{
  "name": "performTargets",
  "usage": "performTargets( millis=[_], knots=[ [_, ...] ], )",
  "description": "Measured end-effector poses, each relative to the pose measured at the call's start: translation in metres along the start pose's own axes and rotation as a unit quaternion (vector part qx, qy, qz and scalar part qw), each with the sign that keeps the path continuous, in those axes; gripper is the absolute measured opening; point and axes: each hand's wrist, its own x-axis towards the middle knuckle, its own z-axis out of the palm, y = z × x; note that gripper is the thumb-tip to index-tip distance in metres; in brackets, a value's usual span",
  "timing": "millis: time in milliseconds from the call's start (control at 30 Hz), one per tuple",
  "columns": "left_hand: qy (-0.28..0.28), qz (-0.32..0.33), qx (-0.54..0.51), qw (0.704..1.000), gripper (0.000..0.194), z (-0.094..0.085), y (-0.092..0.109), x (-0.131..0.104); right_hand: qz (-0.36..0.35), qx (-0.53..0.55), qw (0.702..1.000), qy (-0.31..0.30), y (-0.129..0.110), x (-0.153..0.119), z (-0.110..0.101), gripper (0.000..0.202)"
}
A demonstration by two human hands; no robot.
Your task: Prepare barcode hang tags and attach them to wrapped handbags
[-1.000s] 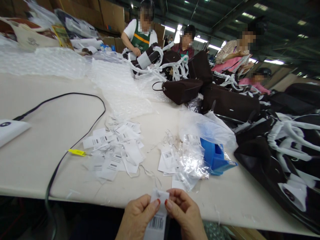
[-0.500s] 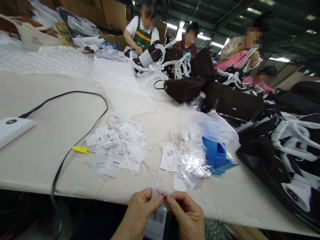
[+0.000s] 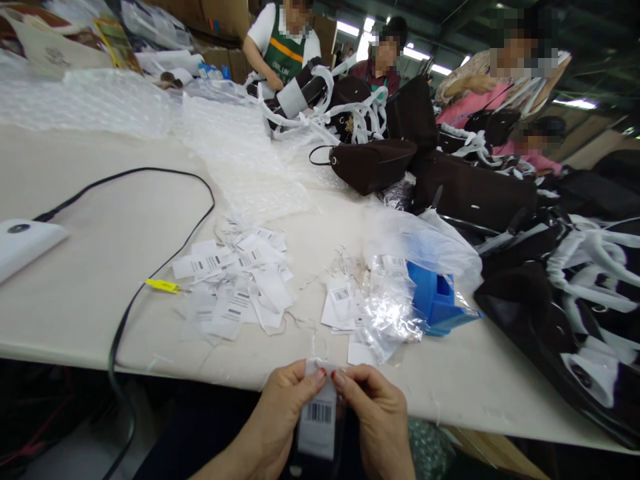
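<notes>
My left hand [image 3: 290, 400] pinches the top of a white barcode tag [image 3: 319, 427] just in front of the table's near edge. The tag hangs upright, apparently in a clear plastic sleeve, with a thin string rising from its top. My right hand [image 3: 373, 407] is closed at the sleeve's upper right edge, thumb against forefinger; what exactly lies in that pinch is too small to see. On the table ahead lies a loose pile of white barcode tags [image 3: 235, 310] with strings. A smaller stack of tags [image 3: 340, 300] is beside clear plastic sleeves [image 3: 387, 320].
A blue tape dispenser [image 3: 435, 300] stands right of the sleeves, partly under plastic. Dark brown bags [image 3: 475, 193] with white-wrapped straps crowd the right side. A black cable [image 3: 150, 170] with a yellow tag [image 3: 163, 287] crosses the left. Bubble wrap [image 3: 240, 153] lies behind; several co-workers stand beyond.
My fingertips have moved slightly apart at the top of the tag, and more of its barcode shows. The view has shifted a little. A co-worker at the right has raised some papers or straps.
</notes>
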Motion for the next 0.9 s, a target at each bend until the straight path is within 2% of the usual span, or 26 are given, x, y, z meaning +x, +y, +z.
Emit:
performTargets(
  millis=[100, 200, 300, 400, 467, 533, 600, 700, 800, 900],
  knots=[
    [-0.017, -0.038, -0.015, 0.999, 0.022, -0.003, 0.002, 0.003, 0.105, 0.128, 0.986, -0.033, 0.0, 0.003, -0.001, 0.021],
    [-0.025, -0.048, -0.042, 0.998, 0.026, -0.003, 0.001, 0.004, 0.122, 0.177, 0.976, -0.022, 0.003, 0.003, 0.002, 0.024],
    [-0.02, -0.05, -0.054, 0.997, 0.032, -0.001, 0.001, 0.004, 0.083, 0.162, 0.983, 0.025, 0.009, 0.0, 0.004, 0.024],
    [-0.001, -0.034, -0.056, 0.998, 0.031, -0.001, -0.003, 0.004, 0.0, 0.087, 0.993, 0.073, 0.015, -0.004, 0.006, 0.021],
    [0.008, -0.018, -0.043, 0.999, 0.031, -0.004, -0.007, 0.006, -0.06, 0.021, 0.994, 0.094, 0.017, -0.005, 0.007, 0.019],
    [0.021, -0.001, -0.009, 1.0, 0.033, -0.008, -0.012, 0.008, -0.088, -0.015, 0.991, 0.096, 0.017, -0.005, 0.006, 0.018],
    [0.041, 0.012, 0.03, 0.999, 0.034, -0.012, -0.015, 0.01, -0.055, 0.016, 0.995, 0.082, 0.015, -0.004, 0.005, 0.02],
    [0.048, 0.012, 0.037, 0.998, 0.036, -0.012, -0.014, 0.008, 0.048, 0.124, 0.991, 0.03, 0.013, 0.001, 0.002, 0.025],
    [0.019, -0.021, -0.029, 0.999, 0.035, -0.008, -0.007, 0.004, 0.124, 0.215, 0.968, -0.045, 0.01, 0.004, -0.002, 0.025],
    [-0.018, -0.079, -0.074, 0.994, 0.035, -0.005, 0.001, 0.0, 0.161, 0.274, 0.941, -0.12, 0.007, 0.005, -0.004, 0.024]
  ],
)
